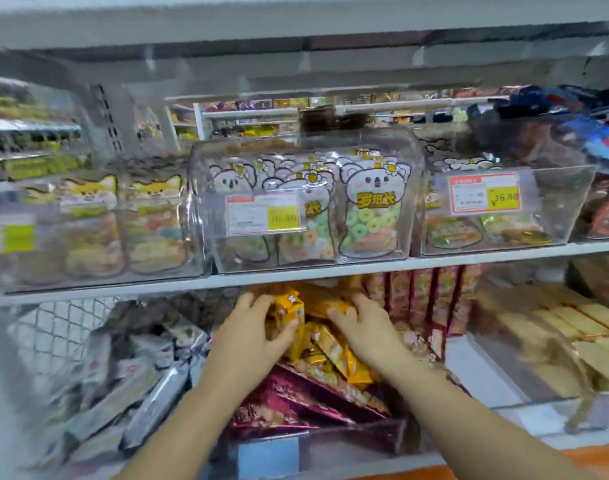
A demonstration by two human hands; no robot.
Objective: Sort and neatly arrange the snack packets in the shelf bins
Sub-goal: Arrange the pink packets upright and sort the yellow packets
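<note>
Both my hands are inside the middle bin (382, 434) on the lower shelf. My left hand (251, 334) grips an upright yellow snack packet (291, 315) between thumb and fingers. My right hand (362, 327) lies with curled fingers on a heap of yellow packets (334, 348) at the back of the bin. Dark red packets (296, 396) lie flat below the yellow ones, towards the bin's front. More red packets (428, 296) stand upright in a row just right of my right hand.
A bin of silver packets (123, 382) sits to the left, and a bin of pale yellow packets (559, 334) to the right. The shelf above (296, 275) carries clear bins of bear-printed candy bags (372, 209) with price tags. The picture is blurred at its edges.
</note>
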